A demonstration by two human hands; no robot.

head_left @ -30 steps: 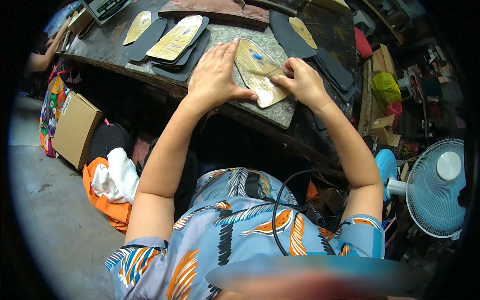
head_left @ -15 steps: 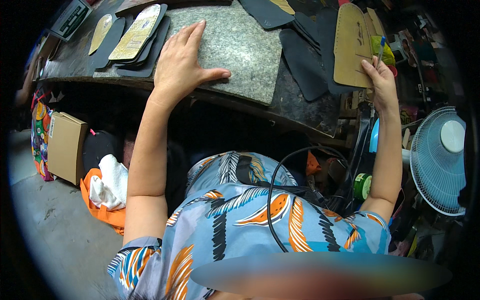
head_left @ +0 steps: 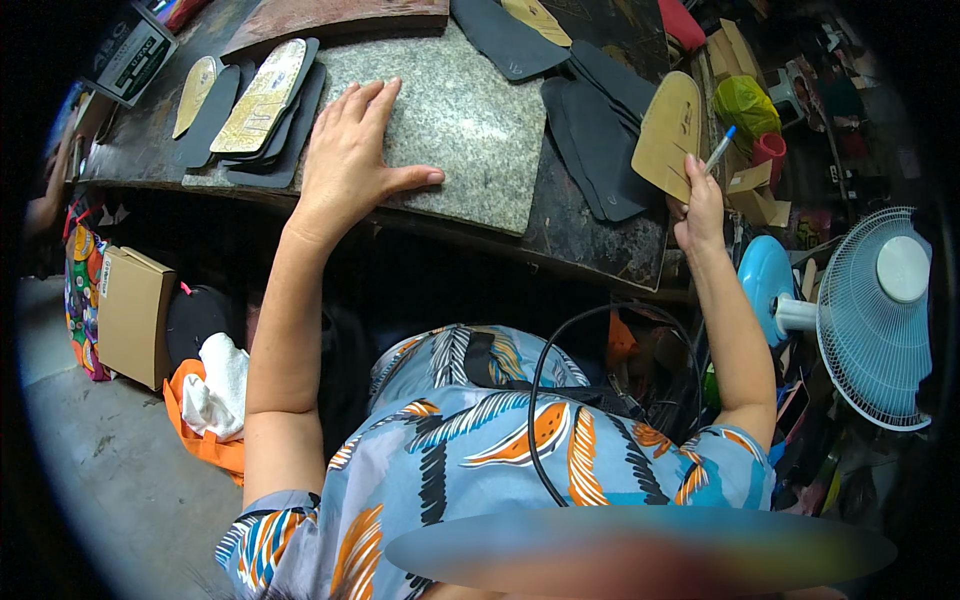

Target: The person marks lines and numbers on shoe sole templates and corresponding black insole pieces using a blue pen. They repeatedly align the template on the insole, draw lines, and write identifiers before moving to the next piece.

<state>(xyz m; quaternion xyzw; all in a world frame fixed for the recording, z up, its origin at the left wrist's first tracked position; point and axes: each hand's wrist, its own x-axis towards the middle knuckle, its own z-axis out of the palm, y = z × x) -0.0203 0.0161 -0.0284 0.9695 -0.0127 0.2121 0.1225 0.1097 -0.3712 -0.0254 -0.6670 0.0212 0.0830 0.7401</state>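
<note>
My right hand (head_left: 700, 210) grips a tan sole-shaped template (head_left: 662, 135) by its near end, together with a pen (head_left: 721, 148) with a blue tip. The template is over the right part of the table, above some black sole-shaped sheets (head_left: 590, 140). My left hand (head_left: 348, 170) is open, fingers stretched and thumb apart, over the near left part of a grey speckled stone slab (head_left: 470, 110); I cannot tell whether the palm touches it. Left of that hand lies a stack of black sole pieces topped by a worn, yellowish template (head_left: 265, 95). Another small template (head_left: 195, 97) lies farther left.
A reddish-brown board (head_left: 340, 22) lies behind the slab. Beyond the table's right side are a yellow bag (head_left: 745, 105), small cardboard boxes (head_left: 755, 190) and a fan (head_left: 870, 310). A cardboard box (head_left: 133, 315) and orange bag (head_left: 205, 435) are at lower left. A black cable (head_left: 540, 400) crosses my front.
My right hand has moved left and nearer with the template and pen, and the template now leans differently. My left hand stays spread over the slab. The whole view has shifted slightly.
</note>
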